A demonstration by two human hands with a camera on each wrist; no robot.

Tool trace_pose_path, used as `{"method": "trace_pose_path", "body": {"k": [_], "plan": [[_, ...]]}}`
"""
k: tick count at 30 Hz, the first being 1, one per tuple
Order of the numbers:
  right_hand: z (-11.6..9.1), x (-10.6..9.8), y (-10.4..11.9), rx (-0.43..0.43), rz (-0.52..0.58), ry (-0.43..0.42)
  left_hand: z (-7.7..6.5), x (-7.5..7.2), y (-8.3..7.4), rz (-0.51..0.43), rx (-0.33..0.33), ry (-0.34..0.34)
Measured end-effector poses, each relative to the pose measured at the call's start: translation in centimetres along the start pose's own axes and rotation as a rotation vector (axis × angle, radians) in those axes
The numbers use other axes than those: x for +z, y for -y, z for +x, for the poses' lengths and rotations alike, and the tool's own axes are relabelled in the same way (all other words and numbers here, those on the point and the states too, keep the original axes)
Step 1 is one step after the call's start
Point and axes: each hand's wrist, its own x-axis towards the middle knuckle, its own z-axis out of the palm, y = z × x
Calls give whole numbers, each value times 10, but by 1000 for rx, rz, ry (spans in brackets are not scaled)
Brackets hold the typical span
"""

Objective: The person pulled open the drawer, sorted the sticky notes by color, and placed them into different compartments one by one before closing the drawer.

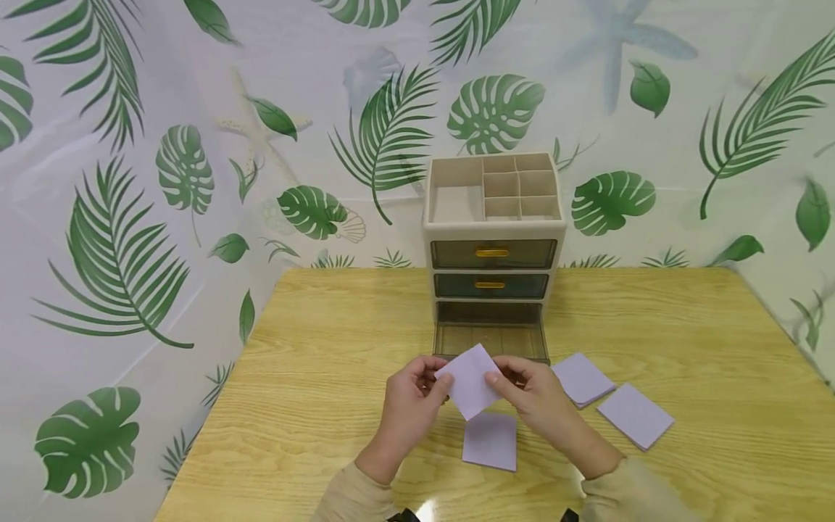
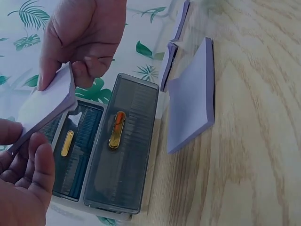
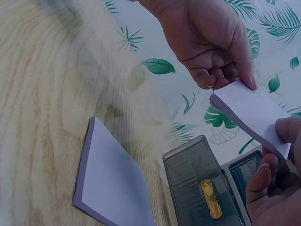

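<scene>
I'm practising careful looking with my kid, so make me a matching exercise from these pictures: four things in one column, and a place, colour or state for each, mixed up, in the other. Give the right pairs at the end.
Things:
1. Bottom drawer
2. Top drawer
3. Left hand
4. Wall covering

Places, colours or states:
A. White, printed with green leaves
B. Pinching a pale purple paper stack
C. Pulled open
D. Closed

Right pairs: 1-C, 2-D, 3-B, 4-A
</scene>
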Motion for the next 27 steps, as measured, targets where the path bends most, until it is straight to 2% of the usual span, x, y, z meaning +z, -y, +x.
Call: {"method": "trace_pose_path", "body": {"k": [2,4,7,10,13,18,22,25,27], "plan": [[0,-2,0,22,-9,-30,-1,1,1,-8,1,24],[1,-3,1,64,35,-45,-1,4,5,-35,-21,27],[1,-5,0,141,152,-45,0,10,22,-121,-76,17],[2,-7,-3,172,224,-32,2,15,38,-195,-119,14],[4,-8,-4,150,187,-29,2,17,40,-238,-155,13],[14,-11,-1,79,48,-6,4,15,42,-251,-213,-4],[28,-17,4,57,-12,15,8,10,45,-201,-214,-12],[41,-24,7,63,-26,2,13,3,49,-87,-162,-31],[50,-28,8,60,-31,-19,18,-1,52,28,-112,-60]]}}
